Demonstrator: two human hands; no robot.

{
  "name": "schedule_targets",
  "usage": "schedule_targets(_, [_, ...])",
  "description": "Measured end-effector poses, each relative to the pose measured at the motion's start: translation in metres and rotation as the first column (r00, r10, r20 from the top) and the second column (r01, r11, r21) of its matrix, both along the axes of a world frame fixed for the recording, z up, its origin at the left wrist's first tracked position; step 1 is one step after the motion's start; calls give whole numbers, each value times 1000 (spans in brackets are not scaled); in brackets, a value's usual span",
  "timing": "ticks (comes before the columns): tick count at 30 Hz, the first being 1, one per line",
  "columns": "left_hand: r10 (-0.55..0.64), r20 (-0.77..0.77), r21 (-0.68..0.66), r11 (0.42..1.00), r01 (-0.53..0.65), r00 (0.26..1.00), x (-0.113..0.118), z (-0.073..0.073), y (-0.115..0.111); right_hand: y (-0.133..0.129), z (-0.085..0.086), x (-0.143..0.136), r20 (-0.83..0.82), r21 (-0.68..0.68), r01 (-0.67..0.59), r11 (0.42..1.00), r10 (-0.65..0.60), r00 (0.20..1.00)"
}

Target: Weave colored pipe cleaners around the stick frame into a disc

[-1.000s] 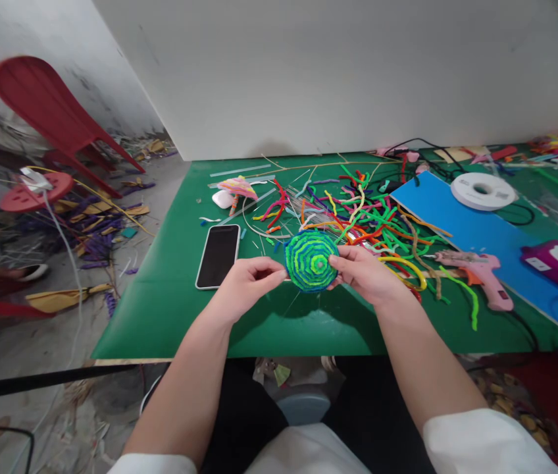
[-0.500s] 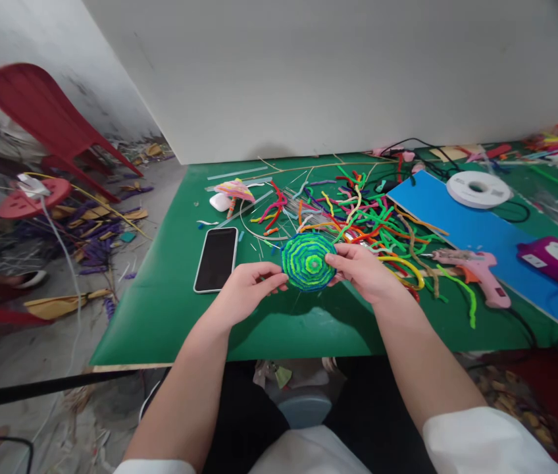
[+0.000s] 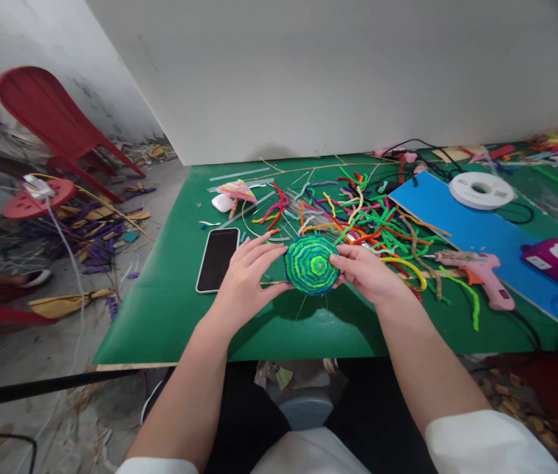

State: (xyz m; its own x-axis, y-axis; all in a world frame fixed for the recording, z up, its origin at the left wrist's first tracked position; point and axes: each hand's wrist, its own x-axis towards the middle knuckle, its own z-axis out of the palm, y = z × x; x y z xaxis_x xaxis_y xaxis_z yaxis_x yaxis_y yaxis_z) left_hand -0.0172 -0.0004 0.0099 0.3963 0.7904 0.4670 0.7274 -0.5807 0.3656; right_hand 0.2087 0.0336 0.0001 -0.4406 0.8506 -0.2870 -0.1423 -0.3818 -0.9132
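Change over the last half second: left hand (image 3: 247, 271) went from a pinch at the left edge of the green-blue ringed disc (image 3: 311, 265) to fingers and thumb spread apart, straddling that edge; contact there can't be told for sure; right hand (image 3: 365, 270) grip unchanged, thumb on the face, clamped on the disc's right side; disc has barely moved, held above the tabletop (image 3: 160, 316), in front of the fuzzy stem pile (image 3: 382, 224); my read: right hand now carries most of the hold, left is free to re-place its fingers along the rim.
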Motion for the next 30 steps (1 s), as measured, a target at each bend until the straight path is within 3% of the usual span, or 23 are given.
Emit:
schedule_targets(7, [61,61,-62,996,-57,996,4,-1,-2,0,-1,-2,15,13,12,1000,-12,1000])
schedule_targets(16, [158,28,-72,985,-155,987,1,5,-3,1,-2,1,10,4,39,999,-39,999])
schedule_targets(19, [128,75,-177,978,-113,989,1,6,-4,1,-2,1,11,9,18,1000,-18,1000])
schedule_targets(22, [124,177,-381,923,-48,976,4,5,-8,1,-1,1,40,39,13,999,-14,999])
schedule_targets(24, [127,310,-487,872,43,942,7,4,-9,0,0,-1,74,70,29,997,-34,997])
schedule_targets(27, [167,546,-573,790,220,821,13,2,-9,-2,4,-3,141,139,57,989,-77,987])
schedule_targets(30, [282,662,-605,747,275,694,18,0,-5,-4,7,-4,190,179,56,982,-90,978])
